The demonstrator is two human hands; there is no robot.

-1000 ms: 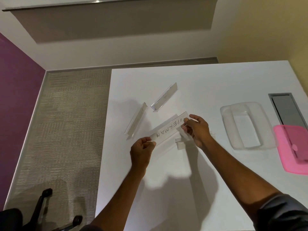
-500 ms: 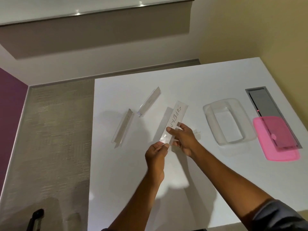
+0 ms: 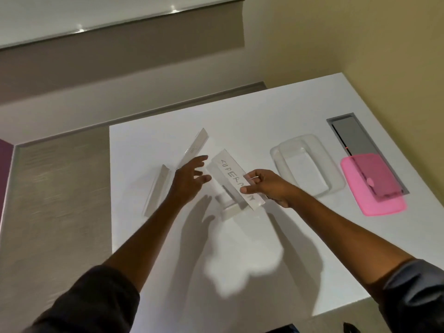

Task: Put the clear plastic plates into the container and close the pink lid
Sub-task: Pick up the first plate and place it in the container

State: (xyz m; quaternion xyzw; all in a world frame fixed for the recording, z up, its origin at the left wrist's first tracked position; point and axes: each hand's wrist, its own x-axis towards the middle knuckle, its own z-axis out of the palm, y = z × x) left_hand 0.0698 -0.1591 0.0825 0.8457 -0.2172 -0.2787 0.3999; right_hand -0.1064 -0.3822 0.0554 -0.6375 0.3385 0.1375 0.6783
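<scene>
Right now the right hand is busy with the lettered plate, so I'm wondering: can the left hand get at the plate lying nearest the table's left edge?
Probably yes. The left hand is open and empty, right beside that plate, with nothing lying between them.

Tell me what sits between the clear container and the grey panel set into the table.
Head view: only bare white table between clear container and grey panel.

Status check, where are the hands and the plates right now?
Right hand gripping the lettered plate. Left hand open, over the two plates on the table. Container empty, pink lid off. Path clear.
</scene>
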